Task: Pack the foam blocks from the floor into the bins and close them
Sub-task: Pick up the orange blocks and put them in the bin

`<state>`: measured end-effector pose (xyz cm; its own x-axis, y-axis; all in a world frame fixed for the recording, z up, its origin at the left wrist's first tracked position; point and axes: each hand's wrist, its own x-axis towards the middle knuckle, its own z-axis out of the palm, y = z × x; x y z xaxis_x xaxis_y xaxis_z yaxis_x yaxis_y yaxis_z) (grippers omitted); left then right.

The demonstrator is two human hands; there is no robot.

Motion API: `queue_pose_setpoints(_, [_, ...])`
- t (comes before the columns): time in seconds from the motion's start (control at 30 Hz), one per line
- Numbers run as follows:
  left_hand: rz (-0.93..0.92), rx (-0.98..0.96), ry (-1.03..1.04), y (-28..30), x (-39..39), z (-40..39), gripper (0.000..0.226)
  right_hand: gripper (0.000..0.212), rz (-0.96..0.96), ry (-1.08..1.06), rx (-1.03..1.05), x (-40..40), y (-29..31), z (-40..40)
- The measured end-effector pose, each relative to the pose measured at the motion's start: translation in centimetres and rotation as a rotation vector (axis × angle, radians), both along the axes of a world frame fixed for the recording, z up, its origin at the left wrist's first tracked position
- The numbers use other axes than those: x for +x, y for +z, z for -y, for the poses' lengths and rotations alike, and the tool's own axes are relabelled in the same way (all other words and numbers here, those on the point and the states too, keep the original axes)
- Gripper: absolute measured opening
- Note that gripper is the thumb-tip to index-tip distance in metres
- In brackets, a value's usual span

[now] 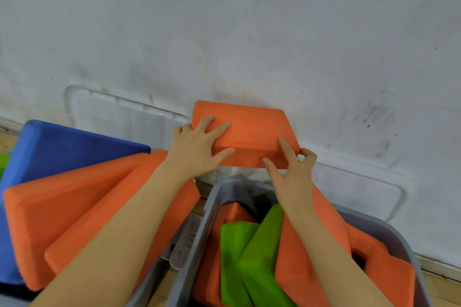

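Note:
An orange foam block [252, 127] is held up in front of the white wall, above the far end of a grey bin [214, 204]. My left hand [199, 147] grips its left end, fingers spread over the top face. My right hand [291, 169] pinches its near right corner. The grey bin holds green blocks [252, 257] and orange blocks [296, 264]. To the left, two long orange blocks [64, 207] and a blue block [62, 147] stick up out of a second container, whose body is hidden.
Two clear plastic lids lean against the wall: one [119, 112] behind the blue block, one [361, 189] behind the grey bin. A clear latch [184, 242] sits between the containers. Wooden floor [162, 289] shows at the bottom.

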<state>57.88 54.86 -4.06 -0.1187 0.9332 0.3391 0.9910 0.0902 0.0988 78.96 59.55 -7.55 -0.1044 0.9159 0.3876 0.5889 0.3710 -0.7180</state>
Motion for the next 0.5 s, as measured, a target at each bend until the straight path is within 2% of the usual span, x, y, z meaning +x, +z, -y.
queue_pose_setpoints(0.07, [-0.034, -0.087, -0.005, 0.9, -1.7, 0.0, 0.087, 0.055, 0.018, -0.011, 0.006, -1.2, 0.4, 0.4])
queue_pose_setpoints(0.17, [0.011, -0.208, -0.012, 0.5, -4.3, 0.6, 0.092, 0.054, 0.061, 0.014, -0.026, -3.2, -0.1, 1.4])
queue_pose_setpoints(0.27, [0.055, -0.228, -0.048, -0.8, -5.4, 0.6, 0.093, 0.052, -0.001, 0.033, -0.106, -4.5, -2.1, 2.5])
queue_pose_setpoints(0.37, [0.115, -0.214, -0.083, -0.9, -6.1, -0.2, 0.077, 0.05, -0.05, 0.031, -0.124, -5.3, -3.3, 2.9])
queue_pose_setpoints(0.43, [0.087, -0.327, -0.046, -1.1, -6.3, -0.7, 0.064, 0.048, -0.03, 0.03, -0.101, -6.0, -3.7, 3.0])
queue_pose_setpoints(0.5, [0.162, -0.469, -0.023, -1.0, -5.9, -0.8, 0.058, 0.043, -0.015, 0.035, -0.073, -6.3, -4.1, 3.2])
